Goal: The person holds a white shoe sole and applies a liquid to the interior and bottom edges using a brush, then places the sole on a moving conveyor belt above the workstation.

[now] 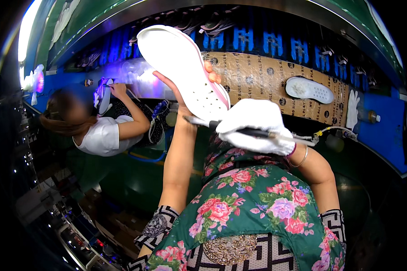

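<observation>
My bare left hand (181,88) grips a white shoe sole (174,58) with a pink edge, fingers round its right side and thumb at its left. The sole is raised and tilted, with small dark holes toward its lower end. In a white knitted glove, my right hand (255,124) is closed around a slim brush (244,132) with a dark handle. Its tip lies just below the sole's lower end, by my left wrist; I cannot tell whether it touches. Another white sole (309,90) lies on the cardboard-covered bench, with pale clumps on its upper part.
Brown printed cardboard (257,74) covers the bench ahead. Blue holders (243,39) line a rack behind it, with dark shoe uppers (217,25) above. At right are a white glove (352,108), a small bottle (373,116) and a yellow-fitted hose (320,133). A co-worker (106,133) sits at left.
</observation>
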{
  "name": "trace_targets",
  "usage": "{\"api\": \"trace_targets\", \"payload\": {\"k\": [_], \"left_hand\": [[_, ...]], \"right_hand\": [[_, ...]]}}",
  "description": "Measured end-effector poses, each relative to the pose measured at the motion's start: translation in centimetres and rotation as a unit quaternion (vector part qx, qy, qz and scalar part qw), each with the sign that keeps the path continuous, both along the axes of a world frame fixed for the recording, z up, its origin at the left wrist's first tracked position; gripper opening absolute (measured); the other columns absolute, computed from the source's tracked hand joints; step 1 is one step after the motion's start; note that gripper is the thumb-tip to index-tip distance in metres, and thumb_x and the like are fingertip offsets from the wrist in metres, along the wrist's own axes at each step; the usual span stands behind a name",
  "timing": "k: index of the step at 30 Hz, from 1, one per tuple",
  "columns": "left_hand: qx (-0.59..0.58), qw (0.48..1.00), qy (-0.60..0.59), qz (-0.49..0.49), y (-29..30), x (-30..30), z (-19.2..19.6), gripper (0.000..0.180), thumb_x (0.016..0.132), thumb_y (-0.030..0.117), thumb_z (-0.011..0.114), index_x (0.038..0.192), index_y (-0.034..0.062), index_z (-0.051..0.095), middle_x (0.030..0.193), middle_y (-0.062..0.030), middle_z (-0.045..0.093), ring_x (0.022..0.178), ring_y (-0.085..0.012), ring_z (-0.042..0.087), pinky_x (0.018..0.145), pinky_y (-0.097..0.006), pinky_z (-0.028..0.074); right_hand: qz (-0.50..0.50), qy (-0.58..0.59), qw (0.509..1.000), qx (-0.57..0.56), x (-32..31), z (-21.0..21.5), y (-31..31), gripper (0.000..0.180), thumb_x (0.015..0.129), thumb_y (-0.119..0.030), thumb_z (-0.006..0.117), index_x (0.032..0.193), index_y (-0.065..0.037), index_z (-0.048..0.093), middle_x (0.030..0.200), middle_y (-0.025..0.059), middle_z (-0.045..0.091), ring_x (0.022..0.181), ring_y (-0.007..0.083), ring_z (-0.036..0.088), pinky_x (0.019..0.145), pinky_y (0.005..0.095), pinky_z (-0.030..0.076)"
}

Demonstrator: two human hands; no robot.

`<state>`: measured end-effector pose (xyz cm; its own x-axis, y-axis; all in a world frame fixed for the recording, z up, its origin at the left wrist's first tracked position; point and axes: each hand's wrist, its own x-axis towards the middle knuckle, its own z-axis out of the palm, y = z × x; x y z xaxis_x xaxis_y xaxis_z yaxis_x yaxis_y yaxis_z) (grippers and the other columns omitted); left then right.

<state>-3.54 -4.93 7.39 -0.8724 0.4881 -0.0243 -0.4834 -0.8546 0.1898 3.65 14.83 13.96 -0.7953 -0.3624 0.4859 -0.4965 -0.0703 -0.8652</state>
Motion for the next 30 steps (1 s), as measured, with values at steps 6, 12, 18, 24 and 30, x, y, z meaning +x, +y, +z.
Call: {"api": "trace_targets", "payload": {"k": [6, 12, 18, 24, 30], "left_hand": [[-0.064, 0.997, -0.01, -0.037, 0.2, -0.8, 0.0, 0.116, 0.062, 0.102, 0.036, 0.12, 0.0038, 0.054, 0.097, -0.0167, 0.06, 0.081, -0.0299, 0.06, 0.069, -0.044, 0.053], [-0.109, 0.991, -0.024, -0.067, 0.1, -0.8, 0.9, 0.115, 0.068, 0.1, 0.029, 0.126, 0.003, 0.052, 0.096, -0.0192, 0.062, 0.073, -0.0308, 0.062, 0.062, -0.042, 0.055], [-0.149, 0.979, 0.039, -0.134, 0.2, -1.8, 0.8, 0.116, 0.072, 0.097, 0.029, 0.135, 0.0024, 0.049, 0.096, -0.0247, 0.065, 0.073, -0.0329, 0.071, 0.052, -0.042, 0.061], [-0.134, 0.971, 0.057, -0.19, -0.1, -1.9, 1.1, 0.112, 0.075, 0.092, 0.04, 0.14, 0.0014, 0.046, 0.096, -0.0251, 0.066, 0.071, -0.0354, 0.072, 0.056, -0.043, 0.063], [-0.212, 0.938, 0.027, -0.273, 0.3, -2.4, 1.6, 0.107, 0.078, 0.086, 0.048, 0.141, -0.0006, 0.045, 0.093, -0.0306, 0.064, 0.07, -0.0394, 0.071, 0.052, -0.046, 0.063]], "right_hand": [[-0.04, 0.064, 0.99, 0.12, 0.9, -1.0, -0.2, 0.03, 0.076, -0.005, 0.078, 0.105, -0.013, 0.074, 0.092, 0.007, 0.073, 0.079, 0.0253, 0.07, 0.069, 0.0336, 0.056], [-0.032, -0.021, 0.997, 0.064, 0.3, 0.1, 0.5, 0.017, 0.077, -0.009, 0.08, 0.093, -0.011, 0.076, 0.09, 0.007, 0.074, 0.08, 0.0246, 0.071, 0.073, 0.0334, 0.057], [-0.02, 0.112, 0.977, 0.179, 1.4, -1.0, 0.3, 0.031, 0.075, -0.005, 0.078, 0.105, -0.013, 0.074, 0.095, 0.007, 0.074, 0.085, 0.0263, 0.072, 0.072, 0.0343, 0.057], [0.031, -0.034, 0.997, 0.066, 0.6, 0.0, 0.9, 0.021, 0.076, -0.003, 0.078, 0.097, -0.009, 0.075, 0.091, 0.0078, 0.074, 0.081, 0.0259, 0.072, 0.073, 0.034, 0.057], [0.063, -0.075, 0.979, 0.179, 2.4, -2.0, 0.5, 0.032, 0.077, -0.01, 0.077, 0.108, -0.015, 0.073, 0.102, 0.007, 0.072, 0.084, 0.0268, 0.07, 0.069, 0.036, 0.056]]}}
